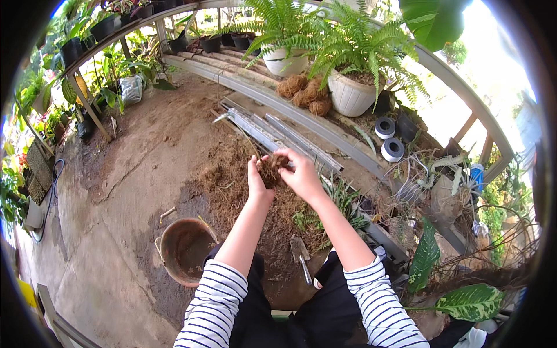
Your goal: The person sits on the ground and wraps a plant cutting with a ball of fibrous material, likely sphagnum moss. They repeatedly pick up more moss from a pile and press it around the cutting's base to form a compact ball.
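A clump of brown fibrous root material [268,173] rests against the palm of my left hand [258,185]. A thin stem with a pale leaf [223,117] runs up and left from that hand. Between the thumb and fingers of my right hand [301,173] is a smaller tuft of brown fibre [280,161], close against the clump. Both hands are above a loose heap of brown fibre [222,174] on the ground. Cut or uprooted green plants [343,204] lie right of the heap. A hand trowel [299,249] lies nearer my legs.
A bucket [186,250] with dark residue stands left of my knees. Metal channels [261,130] lie beyond the heap. Past a low ledge are potted ferns [353,89], balls of coir [307,93] and two white rolls [388,137]. A hose [55,182] lies far left.
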Demonstrator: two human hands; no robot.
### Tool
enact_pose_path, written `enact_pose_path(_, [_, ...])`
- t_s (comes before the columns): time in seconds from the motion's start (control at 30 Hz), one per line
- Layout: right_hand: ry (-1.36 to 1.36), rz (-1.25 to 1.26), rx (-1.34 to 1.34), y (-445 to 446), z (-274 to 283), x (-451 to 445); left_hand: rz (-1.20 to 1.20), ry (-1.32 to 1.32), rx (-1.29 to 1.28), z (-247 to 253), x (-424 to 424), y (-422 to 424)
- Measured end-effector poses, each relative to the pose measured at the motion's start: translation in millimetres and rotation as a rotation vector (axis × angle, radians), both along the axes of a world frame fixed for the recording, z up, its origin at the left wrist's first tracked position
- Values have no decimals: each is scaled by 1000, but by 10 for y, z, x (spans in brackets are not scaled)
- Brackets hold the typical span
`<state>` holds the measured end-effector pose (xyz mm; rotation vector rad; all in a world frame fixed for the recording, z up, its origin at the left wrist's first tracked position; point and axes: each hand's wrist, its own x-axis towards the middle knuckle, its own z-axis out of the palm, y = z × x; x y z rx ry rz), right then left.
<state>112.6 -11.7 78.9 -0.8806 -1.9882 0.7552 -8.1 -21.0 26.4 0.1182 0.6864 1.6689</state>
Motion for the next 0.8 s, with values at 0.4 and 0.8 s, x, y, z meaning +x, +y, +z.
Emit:
enact_pose_path(0.4, [-74, 54, 234, -298, -93, 189, -198, 78, 77, 58, 106, -249])
enact_pose_path(0.8, [135, -130, 99, -155, 157, 202, -231, 190, 136, 220, 79, 20])
